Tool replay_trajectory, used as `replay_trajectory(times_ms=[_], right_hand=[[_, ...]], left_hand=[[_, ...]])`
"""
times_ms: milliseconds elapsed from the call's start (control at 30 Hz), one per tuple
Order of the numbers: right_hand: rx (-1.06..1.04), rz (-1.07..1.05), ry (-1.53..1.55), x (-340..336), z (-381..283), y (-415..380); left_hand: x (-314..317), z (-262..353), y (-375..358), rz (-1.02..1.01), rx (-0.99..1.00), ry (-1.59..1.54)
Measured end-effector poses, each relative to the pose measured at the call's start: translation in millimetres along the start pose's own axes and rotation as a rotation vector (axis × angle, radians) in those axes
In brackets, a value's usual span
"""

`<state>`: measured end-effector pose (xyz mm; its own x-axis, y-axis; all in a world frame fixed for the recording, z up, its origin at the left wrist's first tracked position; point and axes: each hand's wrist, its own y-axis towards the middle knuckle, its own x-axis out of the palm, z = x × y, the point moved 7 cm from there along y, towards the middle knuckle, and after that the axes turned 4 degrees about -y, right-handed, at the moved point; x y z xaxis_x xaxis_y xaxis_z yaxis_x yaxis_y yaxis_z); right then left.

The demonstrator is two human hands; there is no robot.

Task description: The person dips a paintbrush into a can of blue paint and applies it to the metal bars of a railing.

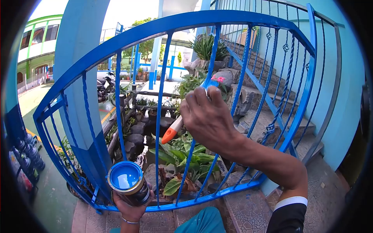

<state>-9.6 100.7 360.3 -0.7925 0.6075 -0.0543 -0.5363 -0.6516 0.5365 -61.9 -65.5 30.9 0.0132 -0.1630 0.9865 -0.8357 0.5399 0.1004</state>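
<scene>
My right hand [206, 112] is closed around a paintbrush [173, 130] with a pale handle tipped in orange. Its blue-coated bristles show above my knuckles, against or very near a twisted bar of the blue metal railing [215, 50]. Low on the left, my left hand [130, 209] grips an open paint can [126, 176] from below and the side. Blue paint fills the can's round opening, and blue smears cover its rim. The can stays on my side of the railing, close to its lower bars.
Behind the bars lies a planted bed with leafy plants [202, 159] and rocks. Stone steps [268, 97] with another railing climb at the right. A blue pillar [77, 77] stands left, with plastic bottles [29, 155] beyond. Patterned tiles [248, 209] lie below.
</scene>
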Motion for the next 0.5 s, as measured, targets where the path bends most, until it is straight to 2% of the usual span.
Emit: replay_trajectory(times_ms=[133,233,333,400,467,500], right_hand=[[0.004,0.129,0.201,-18,-23,-41],[0.052,0.088,0.548,-28,-17,-59],[0.197,0.355,0.78,-42,25,-59],[0.32,0.538,0.764,-46,58,-55],[0.459,0.659,0.799,-33,82,-53],[0.465,0.672,0.797,-27,86,-49]], left_hand=[[-1,0,1,0.01,-0.002,-0.033],[-2,1,1,-0.005,-0.015,-0.052],[-4,2,1,-0.028,-0.023,-0.045],[-5,2,1,-0.039,0.004,-0.017],[-7,3,0,-0.028,0.024,-0.01],[-7,4,0,-0.018,0.023,-0.023]])
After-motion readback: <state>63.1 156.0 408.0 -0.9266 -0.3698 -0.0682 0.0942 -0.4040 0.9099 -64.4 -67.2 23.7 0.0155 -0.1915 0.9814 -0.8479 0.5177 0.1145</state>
